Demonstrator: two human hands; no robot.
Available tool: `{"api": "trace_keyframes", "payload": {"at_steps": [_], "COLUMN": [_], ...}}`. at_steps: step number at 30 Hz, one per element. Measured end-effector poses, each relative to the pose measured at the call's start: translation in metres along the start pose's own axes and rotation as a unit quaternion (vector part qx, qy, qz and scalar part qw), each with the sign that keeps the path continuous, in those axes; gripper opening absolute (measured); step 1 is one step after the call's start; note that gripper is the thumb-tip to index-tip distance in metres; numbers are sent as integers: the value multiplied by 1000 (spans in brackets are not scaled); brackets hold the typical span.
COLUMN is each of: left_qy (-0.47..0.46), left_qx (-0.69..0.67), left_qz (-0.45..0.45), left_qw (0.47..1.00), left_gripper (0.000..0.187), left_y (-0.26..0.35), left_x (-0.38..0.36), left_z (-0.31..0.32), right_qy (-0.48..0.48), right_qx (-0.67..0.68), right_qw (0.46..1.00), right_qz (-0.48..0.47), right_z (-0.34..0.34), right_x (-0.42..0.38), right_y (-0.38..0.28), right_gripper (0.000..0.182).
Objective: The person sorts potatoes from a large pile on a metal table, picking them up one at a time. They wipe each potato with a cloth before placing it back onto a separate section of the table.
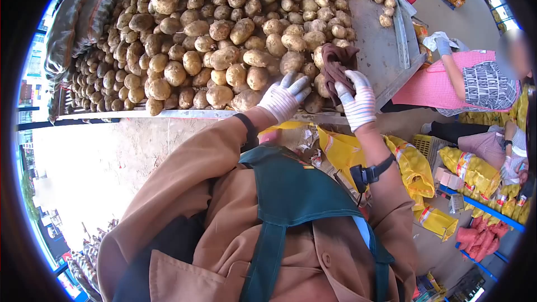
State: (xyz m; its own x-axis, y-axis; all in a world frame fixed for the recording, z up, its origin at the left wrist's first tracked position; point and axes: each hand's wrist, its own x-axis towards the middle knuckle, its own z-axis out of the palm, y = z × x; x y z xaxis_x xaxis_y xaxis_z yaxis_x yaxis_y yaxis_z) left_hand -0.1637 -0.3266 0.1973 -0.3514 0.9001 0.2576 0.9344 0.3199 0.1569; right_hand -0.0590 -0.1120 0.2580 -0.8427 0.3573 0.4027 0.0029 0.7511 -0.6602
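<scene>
A large heap of potatoes (224,57) with soil on their skins covers the metal table in front of me. My left hand (284,98), in a striped white glove with grey fingertips, lies at the near edge of the heap. Its fingers are spread and touch the potatoes there, with nothing gripped that I can see. A dark brown cloth (338,64) is bunched up against the heap's right side. My right hand (357,99), gloved alike, holds this cloth between thumb and fingers, close to the table's near rim.
The metal table (376,39) has a raised rim, with a few loose potatoes (386,19) at its far right. Filled sacks (100,17) lie along the left. Yellow net bags (472,169) and a yellow crate (429,148) stand at right. Co-workers (430,75) are on that side.
</scene>
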Motion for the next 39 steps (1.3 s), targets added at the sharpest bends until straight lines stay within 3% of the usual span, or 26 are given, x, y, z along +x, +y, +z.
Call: {"api": "trace_keyframes", "payload": {"at_steps": [3, 6, 9, 11, 13, 15, 17, 19, 21, 22, 23, 25, 27, 29, 31, 34, 37, 39], "left_qy": [-54, -83, -135, -49, -92, -98, -68, -88, -28, -76, -108, -137, -159, -256, -227, -209, -229, -216], "left_qx": [-35, -79, -130, -191, -230, -252, -252, -200, -91, -42, 10, 53, 125, 203, 246, 225, 226, 230], "left_qz": [8, 43, 60, 56, 34, 5, -28, -102, -71, -103, -131, -178, -199, -133, -95, -143, -125, -107], "left_qw": [998, 992, 981, 979, 968, 963, 965, 970, 993, 991, 985, 973, 959, 936, 938, 941, 938, 943], "left_gripper": [51, 50, 48, 44, 42, 41, 40, 41, 39, 39, 39, 44, 38, 43, 40, 36, 35, 36], "left_y": [-8, -21, -32, -42, -59, -83, -115, -144, -182, -194, -207, -234, -254, -246, -254, -277, -275, -267], "left_x": [1, 6, 11, 13, 21, 33, 47, 71, 95, 109, 132, 163, 184, 198, 203, 209, 214, 208], "left_z": [-3, -6, -25, -42, -64, -81, -97, -123, -117, -114, -115, -88, -57, -67, -35, -11, -29, -40], "right_qy": [-29, -35, -183, -114, 57, 197, 49, 234, 230, 238, 300, 325, 335, 316, 326, 293, 206, 211], "right_qx": [-133, -285, -294, -101, 142, 420, 603, 472, 379, 326, 293, 301, 326, 331, 381, 418, 408, 417], "right_qw": [990, 958, 921, 948, 939, 815, 743, 749, 840, 880, 871, 860, 833, 832, 792, 761, 773, 768], "right_qz": [-30, 0, 179, 279, 309, 348, 287, 401, 311, 250, 256, 253, 295, 313, 348, 399, 441, 438], "right_z": [35, 64, 57, 37, 17, -30, -101, -126, -131, -132, -118, -99, -74, -59, -46, -24, 1, 12], "right_x": [29, 49, 73, 77, 70, 81, 84, 117, 124, 129, 133, 120, 117, 103, 94, 72, 48, 44], "right_y": [-4, 2, 5, 9, 70, 82, 117, 47, 0, -22, -35, 4, -8, 3, -6, -7, 8, -2], "right_gripper": [56, 60, 54, 46, 44, 45, 44, 41, 40, 40, 42, 55, 52, 48, 48, 49, 47, 41]}}
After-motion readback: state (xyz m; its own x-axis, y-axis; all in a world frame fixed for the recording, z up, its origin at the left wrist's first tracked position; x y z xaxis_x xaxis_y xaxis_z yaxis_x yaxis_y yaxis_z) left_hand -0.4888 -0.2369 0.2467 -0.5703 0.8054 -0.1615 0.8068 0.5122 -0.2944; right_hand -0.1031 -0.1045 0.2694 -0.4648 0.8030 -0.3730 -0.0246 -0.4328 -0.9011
